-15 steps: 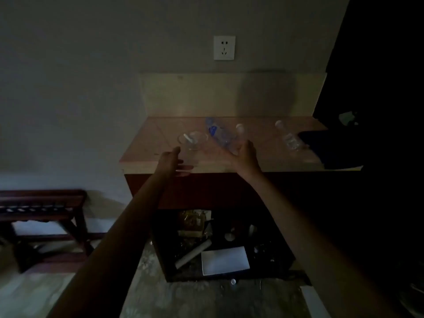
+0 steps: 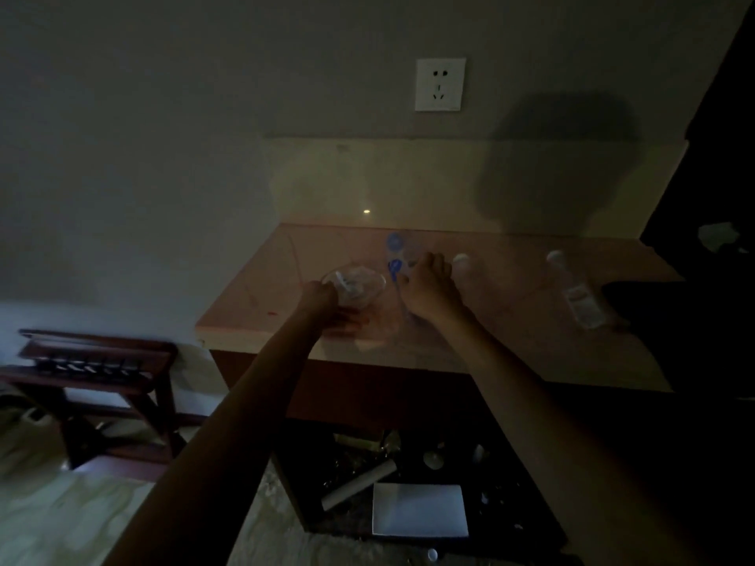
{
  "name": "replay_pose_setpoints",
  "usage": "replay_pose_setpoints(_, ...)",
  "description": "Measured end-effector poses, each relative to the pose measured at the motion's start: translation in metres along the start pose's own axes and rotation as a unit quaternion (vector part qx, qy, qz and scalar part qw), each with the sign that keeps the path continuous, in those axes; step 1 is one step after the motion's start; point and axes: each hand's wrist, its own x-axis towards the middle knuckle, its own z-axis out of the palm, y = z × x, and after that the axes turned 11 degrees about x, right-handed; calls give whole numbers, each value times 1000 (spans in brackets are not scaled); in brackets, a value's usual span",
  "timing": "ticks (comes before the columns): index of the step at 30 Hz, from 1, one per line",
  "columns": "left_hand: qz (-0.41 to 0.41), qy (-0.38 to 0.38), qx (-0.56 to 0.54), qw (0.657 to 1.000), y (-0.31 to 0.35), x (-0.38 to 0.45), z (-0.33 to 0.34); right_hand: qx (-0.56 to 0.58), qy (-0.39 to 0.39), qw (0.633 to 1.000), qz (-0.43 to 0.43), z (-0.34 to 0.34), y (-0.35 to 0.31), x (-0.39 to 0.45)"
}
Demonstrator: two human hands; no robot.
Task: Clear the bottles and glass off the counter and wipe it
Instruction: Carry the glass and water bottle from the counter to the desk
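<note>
Two hands on the counter point(image 2: 261, 304): my left hand point(image 2: 322, 298) curls around the glass point(image 2: 355, 285), my right hand point(image 2: 427, 288) wraps the blue-labelled bottle point(image 2: 394, 259) (dim, blurred). Another bottle point(image 2: 576, 292) lies well apart, right.

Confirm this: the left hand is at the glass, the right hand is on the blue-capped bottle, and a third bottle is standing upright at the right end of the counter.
Not quite. In the head view the bottle at the right end lies on its side on the counter, not upright. The rest holds: the left hand is at the glass and the right hand on the blue-capped bottle.
</note>
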Motion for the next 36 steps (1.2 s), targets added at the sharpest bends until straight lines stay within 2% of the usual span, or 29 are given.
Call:
replay_pose_setpoints(3,-8,27,18,999,-1,13,-4,-10,-3,1000,4,14,3,12)
replay_pose_setpoints(6,14,30,1,999,-4,19,-10,-44,-23,999,1,21,2,22)
replay_pose_setpoints(9,22,65,-20,997,-12,24,-26,-43,-33,998,28,27,-2,31)
replay_pose_setpoints(12,21,114,-36,993,-22,23,-61,19,-47,998,31,35,-17,34)
replay_pose_setpoints(14,15,129,-55,990,-30,15,-92,104,-83,991,16,44,-34,33)
replay_pose_setpoints(16,12,162,-89,983,-44,2,-127,213,-130,968,2,57,-59,28)
replay_pose_setpoints(19,-3,233,-93,968,-75,-27,-180,342,-225,912,1,90,-108,11)
replay_pose_setpoints(22,-30,324,-109,939,-116,-70,-227,404,-331,853,-17,135,-161,-24)
replay_pose_setpoints(25,-60,374,-104,920,-168,-120,-268,403,-420,812,-46,196,-199,-73)
replay_pose_setpoints(30,-137,437,-163,874,-266,-195,-328,340,-557,756,-46,319,-228,-166)
replay_pose_setpoints(34,-196,488,-221,821,-344,-235,-374,273,-644,714,-36,411,-244,-230)
replay_pose_setpoints(36,-214,505,-241,801,-378,-246,-403,248,-661,708,-19,452,-257,-256)
